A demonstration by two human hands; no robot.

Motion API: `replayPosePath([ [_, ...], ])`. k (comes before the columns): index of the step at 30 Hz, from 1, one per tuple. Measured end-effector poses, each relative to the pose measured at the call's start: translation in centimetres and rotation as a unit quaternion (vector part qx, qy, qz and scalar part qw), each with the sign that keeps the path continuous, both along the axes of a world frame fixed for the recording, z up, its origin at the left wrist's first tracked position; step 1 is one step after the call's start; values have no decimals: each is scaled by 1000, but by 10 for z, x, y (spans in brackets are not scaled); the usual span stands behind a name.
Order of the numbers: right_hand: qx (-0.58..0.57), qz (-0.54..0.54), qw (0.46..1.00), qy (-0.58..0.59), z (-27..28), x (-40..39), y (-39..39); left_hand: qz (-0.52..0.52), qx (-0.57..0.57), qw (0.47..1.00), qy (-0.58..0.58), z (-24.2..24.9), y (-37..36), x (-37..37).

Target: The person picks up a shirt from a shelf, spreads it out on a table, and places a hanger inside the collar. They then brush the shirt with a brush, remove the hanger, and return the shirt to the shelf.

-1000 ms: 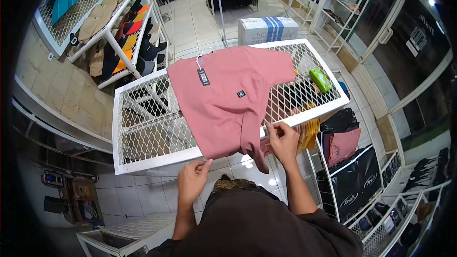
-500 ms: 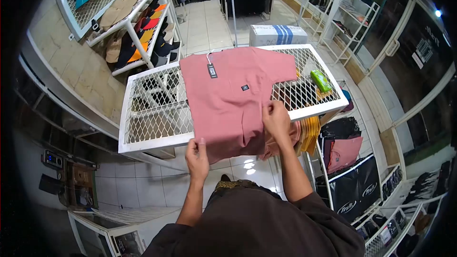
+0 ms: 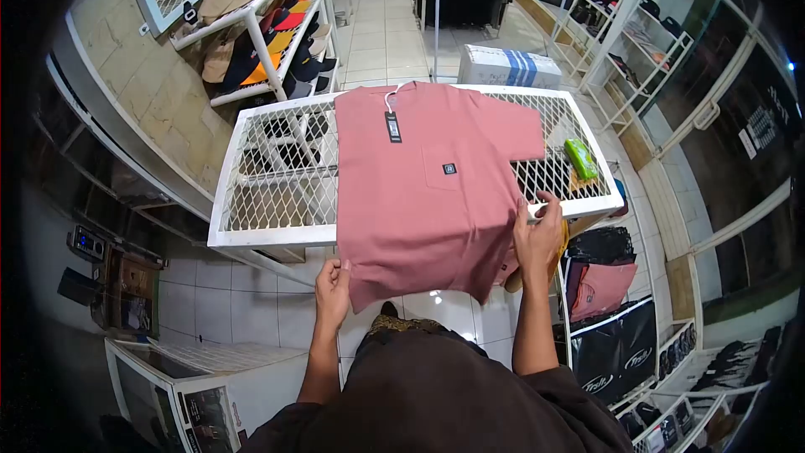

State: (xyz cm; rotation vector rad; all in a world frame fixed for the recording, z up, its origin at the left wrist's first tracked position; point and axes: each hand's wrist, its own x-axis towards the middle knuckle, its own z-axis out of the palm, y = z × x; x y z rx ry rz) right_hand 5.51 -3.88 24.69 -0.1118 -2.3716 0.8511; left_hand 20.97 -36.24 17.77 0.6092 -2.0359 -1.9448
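Pink pocket T-shirt [image 3: 398, 201] lies front-up across the mesh worktop [image 3: 272, 237], hem overhanging. Our left hand [image 3: 332, 292] pinches one side edge; our right hand [image 3: 537, 243] curls loosely at the other, grip unclear. We judge it light, limp, best held by hem corners.

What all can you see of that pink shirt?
The pink T-shirt looks like cloth, creased toward the bottom. Its chest pocket carries a small dark label; a black tag on a white cord lies below the neck. It lies front up on the white mesh table, one short sleeve spread right, its lower end past the near edge. The left hand pinches its lower left side; the right hand is at its right edge, grip unclear.
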Motion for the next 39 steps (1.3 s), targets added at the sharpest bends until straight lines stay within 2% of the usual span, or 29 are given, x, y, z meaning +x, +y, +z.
replayPosePath([
  [2, 11, 30, 999, 6, -4, 1, -4, -14, 32, 999, -11, -2, -2, 1],
  [3, 48, 35, 998, -37, -6, -1, -7, -8, 34, 999, -12, -3, -3, 1],
  [5, 87, 49, 992, -79, -2, -7, -18, -4, 15, 998, 63, -4, -2, -5],
  [7, 10, 97, 994, -47, 20, -16, -47, 6, 20, 998, 65, 11, -2, -10],
  [8, -14, 151, 988, 13, 20, -28, -66, 6, 24, 998, 66, 16, -2, -11],
  [12, -54, 342, 937, -48, 16, -86, -167, 19, 26, 995, 94, 7, -3, -18],
  [14, -36, 394, 918, -36, 6, -120, -221, 23, 15, 996, 88, 14, 1, -18],
  [17, -29, 403, 914, 14, -11, -171, -294, 30, -34, 996, 73, 17, 4, -19],
  [20, 194, 247, 949, 31, -8, -188, -339, 25, -87, 994, 63, 19, 4, -18],
  [23, 185, 225, 957, 3, -22, -207, -359, 11, -135, 987, 81, 21, 2, -18],
  [25, 178, 222, 958, 9, -26, -213, -361, 0, -124, 990, 72, 36, 1, -19],
  [27, 150, 293, 944, -2, -25, -221, -350, -29, -136, 988, 69, 44, 2, -23],
  [28, 149, 285, 947, -1, -9, -218, -341, -37, -136, 987, 72, 50, 2, -25],
  [30, -14, 264, 960, -92, 26, -216, -321, -87, -142, 983, 73, 61, 5, -33],
  [31, -14, 255, 963, -92, 36, -220, -305, -96, -141, 983, 74, 67, 9, -37],
  [33, -115, 254, 955, -97, 54, -234, -256, -156, -114, 975, 112, 79, 23, -48],
  [34, -139, 233, 956, -114, 48, -248, -229, -228, -78, 967, 79, 85, 29, -53],
  [35, -163, 212, 955, -130, 36, -263, -203, -236, -78, 965, 79, 93, 30, -59],
  [37, -90, 112, 979, -144, 21, -271, -160, -392, -232, 872, 181, 110, 30, -76],
  [38, -93, 107, 979, -149, 13, -268, -146, -417, -220, 866, 166, 114, 26, -87],
  [39, -84, 89, 980, -158, 10, -260, -135, -406, -257, 855, 197, 113, 19, -101],
])
